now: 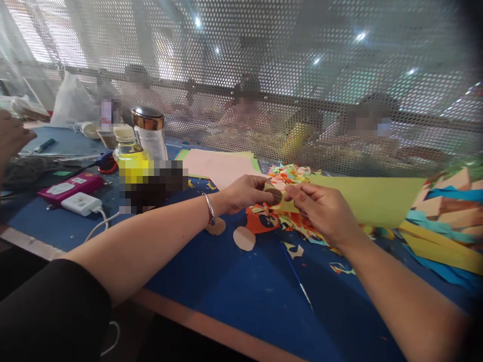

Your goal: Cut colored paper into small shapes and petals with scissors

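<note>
My left hand [247,195], with a silver bracelet at the wrist, is closed on a small piece of paper [274,193] that looks brownish in shade. Close beside it, my right hand [320,208] is closed in a pinch; what lies between its fingertips is too small to make out. A yellow-green sheet [381,198] stretches behind and to the right of that hand. Below the hands lie a round beige paper disc [244,238], another disc [216,227] partly under my left wrist, and an orange paper offcut [258,221] with holes.
Paper scraps [289,173] are heaped behind my hands. A thin blue paintbrush [297,276] lies in front. Pink sheets [222,163], a yellow drink bottle [130,153], a tumbler [149,131] and a magenta box [71,186] stand leftward. Cut paper strips [445,231] pile at right; a perforated screen [287,65] rises behind.
</note>
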A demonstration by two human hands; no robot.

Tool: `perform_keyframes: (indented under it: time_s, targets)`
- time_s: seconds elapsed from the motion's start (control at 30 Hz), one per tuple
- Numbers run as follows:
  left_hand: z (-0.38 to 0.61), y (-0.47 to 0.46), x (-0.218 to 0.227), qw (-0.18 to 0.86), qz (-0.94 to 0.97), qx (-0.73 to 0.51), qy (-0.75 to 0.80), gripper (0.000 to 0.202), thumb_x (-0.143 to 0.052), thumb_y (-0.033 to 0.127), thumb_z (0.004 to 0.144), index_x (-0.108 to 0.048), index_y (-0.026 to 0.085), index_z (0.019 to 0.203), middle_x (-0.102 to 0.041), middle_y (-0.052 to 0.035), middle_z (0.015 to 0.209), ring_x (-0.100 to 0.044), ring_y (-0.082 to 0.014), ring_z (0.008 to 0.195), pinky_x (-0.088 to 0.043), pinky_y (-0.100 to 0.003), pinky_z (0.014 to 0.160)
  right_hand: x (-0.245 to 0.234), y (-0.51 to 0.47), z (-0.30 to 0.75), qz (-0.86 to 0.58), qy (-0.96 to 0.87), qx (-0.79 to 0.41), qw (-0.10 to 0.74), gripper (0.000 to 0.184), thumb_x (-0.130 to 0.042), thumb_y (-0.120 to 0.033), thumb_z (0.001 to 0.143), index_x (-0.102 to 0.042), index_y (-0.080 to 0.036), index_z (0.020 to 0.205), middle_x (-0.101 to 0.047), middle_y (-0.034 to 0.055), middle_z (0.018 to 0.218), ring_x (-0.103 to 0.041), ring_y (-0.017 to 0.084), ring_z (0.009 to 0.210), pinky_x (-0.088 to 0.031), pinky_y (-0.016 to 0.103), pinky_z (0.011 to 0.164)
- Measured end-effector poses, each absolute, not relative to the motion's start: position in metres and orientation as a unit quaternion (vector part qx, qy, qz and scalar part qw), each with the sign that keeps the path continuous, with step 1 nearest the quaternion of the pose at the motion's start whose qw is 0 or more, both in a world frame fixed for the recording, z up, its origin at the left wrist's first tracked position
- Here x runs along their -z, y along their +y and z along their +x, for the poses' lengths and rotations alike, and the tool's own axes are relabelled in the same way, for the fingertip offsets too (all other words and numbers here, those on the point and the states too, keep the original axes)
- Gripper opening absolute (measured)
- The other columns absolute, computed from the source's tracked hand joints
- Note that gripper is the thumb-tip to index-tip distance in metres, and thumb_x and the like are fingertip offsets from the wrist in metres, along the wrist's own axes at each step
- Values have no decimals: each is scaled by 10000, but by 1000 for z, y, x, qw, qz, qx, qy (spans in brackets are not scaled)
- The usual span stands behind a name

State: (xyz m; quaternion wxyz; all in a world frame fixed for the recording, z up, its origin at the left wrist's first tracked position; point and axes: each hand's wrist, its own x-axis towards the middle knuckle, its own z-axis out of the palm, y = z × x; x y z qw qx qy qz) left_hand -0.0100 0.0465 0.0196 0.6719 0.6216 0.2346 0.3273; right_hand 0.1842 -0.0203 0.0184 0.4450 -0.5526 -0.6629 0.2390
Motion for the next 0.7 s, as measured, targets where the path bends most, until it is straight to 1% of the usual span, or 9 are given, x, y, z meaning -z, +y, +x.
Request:
perform_keyframes:
  time_s: [0.07,0.13,0.17,0.23,0.33,0.47,0.53,0.6,0.7]
  targets:
    - [-9,46,-18,681,623,-319,218,166,-736,-5,712,-650,137,724,-678,12,697,-597,-77,670,-453,-263,739,-19,-20,182,-547,-663,-244,449,574,-750,-732,777,-735,-165,869,-526,-21,551,-406,100,461,-308,233,395]
    - [-8,47,-17,683,629,-305,213,166,-726,-12,719,-646,132,739,-676,9,712,-599,-80,684,-451,-276,760,-18,-19,180,-539,-664,-251,454,575,-805,-722,716,-739,-170,863,-652,28,668,-541,139,563,-445,255,483]
    - [-8,47,-16,683,632,-301,211,162,-720,-12,722,-643,130,730,-672,7,710,-600,-82,689,-452,-280,769,-18,-18,179,-533,-665,-252,458,574,-820,-719,695,-738,-173,851,-689,47,717,-586,160,615,-496,276,540]
    - [-9,47,-16,681,631,-309,206,161,-729,13,732,-630,134,694,-653,15,688,-589,-80,683,-444,-274,762,-19,-17,178,-526,-670,-242,465,560,-822,-717,690,-732,-180,820,-713,61,746,-619,180,660,-533,304,609]
    - [-11,45,-15,678,618,-345,200,154,-766,160,797,-646,140,704,-660,14,697,-557,-68,655,-411,-248,696,-21,-18,176,-532,-666,-206,480,532,-791,-707,735,-726,-183,801,-702,55,720,-609,170,633,-509,294,583]
    - [-10,43,-11,708,575,-366,184,223,-825,303,797,-664,149,803,-715,-11,791,-654,-103,756,-459,-256,720,-24,-20,175,-527,-652,-207,504,544,-778,-721,744,-717,-184,807,-624,22,632,-526,136,549,-412,263,480]
    - [-9,42,-10,715,567,-368,178,246,-836,315,795,-658,149,823,-730,-23,803,-694,-126,779,-492,-279,739,-24,-20,175,-525,-643,-222,511,550,-777,-733,744,-689,-192,786,-479,-31,527,-401,103,469,-308,251,418]
    - [-8,42,-10,703,574,-376,187,208,-807,295,830,-662,146,835,-738,-27,792,-706,-125,758,-502,-281,735,-24,-21,176,-521,-632,-241,521,564,-727,-757,786,-669,-196,788,-345,-68,494,-286,85,438,-215,255,399]
    - [-8,42,-13,676,587,-394,205,109,-736,221,883,-670,146,840,-730,-15,748,-696,-102,714,-488,-256,707,-23,-21,178,-510,-628,-264,525,592,-630,-777,856,-664,-189,799,-327,-63,520,-266,85,449,-190,265,416]
